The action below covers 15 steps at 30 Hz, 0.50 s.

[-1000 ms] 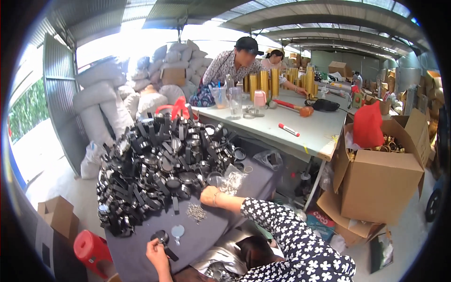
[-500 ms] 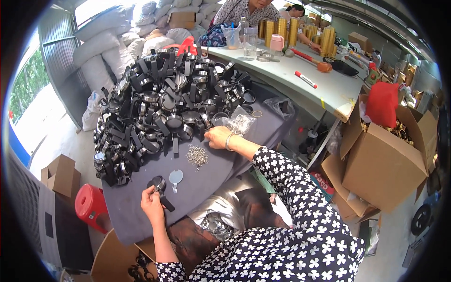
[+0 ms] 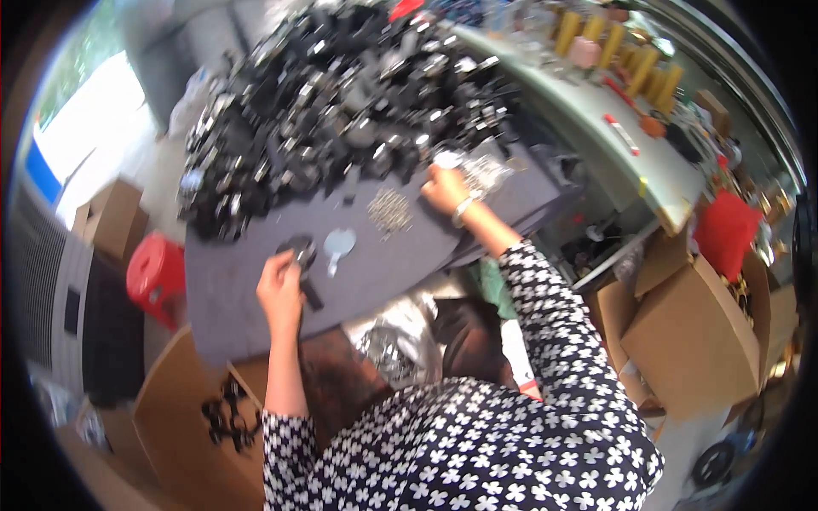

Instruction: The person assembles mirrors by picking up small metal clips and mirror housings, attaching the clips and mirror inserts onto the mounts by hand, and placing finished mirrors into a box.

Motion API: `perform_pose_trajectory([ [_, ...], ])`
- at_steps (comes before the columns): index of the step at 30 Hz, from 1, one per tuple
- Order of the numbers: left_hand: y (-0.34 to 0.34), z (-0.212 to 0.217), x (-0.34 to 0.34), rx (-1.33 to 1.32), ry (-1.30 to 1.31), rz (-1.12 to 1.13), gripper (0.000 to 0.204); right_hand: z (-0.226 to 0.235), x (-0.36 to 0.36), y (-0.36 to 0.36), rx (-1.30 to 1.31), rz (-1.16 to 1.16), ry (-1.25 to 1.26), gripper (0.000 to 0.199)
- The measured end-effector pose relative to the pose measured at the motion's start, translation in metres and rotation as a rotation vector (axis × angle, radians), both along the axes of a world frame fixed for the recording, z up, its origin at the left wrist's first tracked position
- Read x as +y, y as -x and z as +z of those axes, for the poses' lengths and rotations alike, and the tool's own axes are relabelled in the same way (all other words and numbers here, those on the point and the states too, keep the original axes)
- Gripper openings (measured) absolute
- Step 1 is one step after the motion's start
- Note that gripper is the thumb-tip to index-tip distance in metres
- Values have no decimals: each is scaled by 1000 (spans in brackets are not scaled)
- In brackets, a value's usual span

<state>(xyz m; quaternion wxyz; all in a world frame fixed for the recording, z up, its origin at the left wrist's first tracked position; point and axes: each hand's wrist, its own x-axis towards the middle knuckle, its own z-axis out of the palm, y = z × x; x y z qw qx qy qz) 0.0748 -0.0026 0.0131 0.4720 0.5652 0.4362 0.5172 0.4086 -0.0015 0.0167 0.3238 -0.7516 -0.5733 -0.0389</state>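
Observation:
My left hand (image 3: 279, 288) is closed around a black round part with a flat black arm (image 3: 300, 248), held just over the dark grey cloth (image 3: 247, 311). Right of it on the cloth lies a pale round disc with a narrow tab (image 3: 340, 242). Farther right is a small heap of tiny metal pieces (image 3: 390, 211). My right hand (image 3: 446, 189), fingers curled, is by the clear plastic bag (image 3: 486, 173) of small metal pieces, at the pile's near edge. Blur hides what its fingertips hold, if anything. A large pile of similar black parts (image 3: 341, 106) covers the far side.
A long pale table (image 3: 588, 106) at the far right bears gold cylinders (image 3: 613, 43) and a red-and-white marker (image 3: 621, 134). A red stool (image 3: 157, 277) stands at left. Cardboard boxes (image 3: 690, 336) flank the right side, and an open carton (image 3: 183, 426) with black parts is at lower left.
My view has tilted down, so the cloth sits higher in the picture. My right hand has moved slightly right, away from the pile. My left hand still holds the black part.

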Motion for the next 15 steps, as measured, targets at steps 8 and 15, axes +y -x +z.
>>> perform_pose_trajectory([
  [8,4,-16,7,-113,38,-44,16,5,-2,24,274,144,-90,8],
  [15,3,-13,7,-111,21,-42,16,18,-15,135,582,605,-45,9],
])
